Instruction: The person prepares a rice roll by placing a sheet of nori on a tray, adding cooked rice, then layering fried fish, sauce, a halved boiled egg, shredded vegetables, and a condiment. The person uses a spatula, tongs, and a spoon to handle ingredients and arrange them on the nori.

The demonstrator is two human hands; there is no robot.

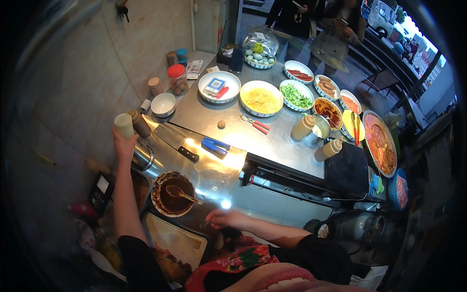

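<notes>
My left hand [125, 143] is wrapped round a pale, cream-coloured squeeze bottle [123, 124] at the left, near the wall. Right beside it stands a brown-filled bottle [139, 123], with a metal canister [143, 155] just below. Low in the middle, my right hand [228, 219] is closed, its fingers curled together in front of my body. Something thin seems to show at its fingertips, too small to name. To its left is a bowl of dark brown sauce [165, 204] with a spoon [181, 193] lying in it.
A cleaver [171, 138] and a blue-handled tool [215, 146] lie on the steel counter. Red-handled tongs [255, 124] rest farther back. Bowls of shredded yellow food [261, 99] and chopped greens [296, 95] stand beyond. Two squeeze bottles [303, 127] are at the right. People [335, 36] stand across the counter.
</notes>
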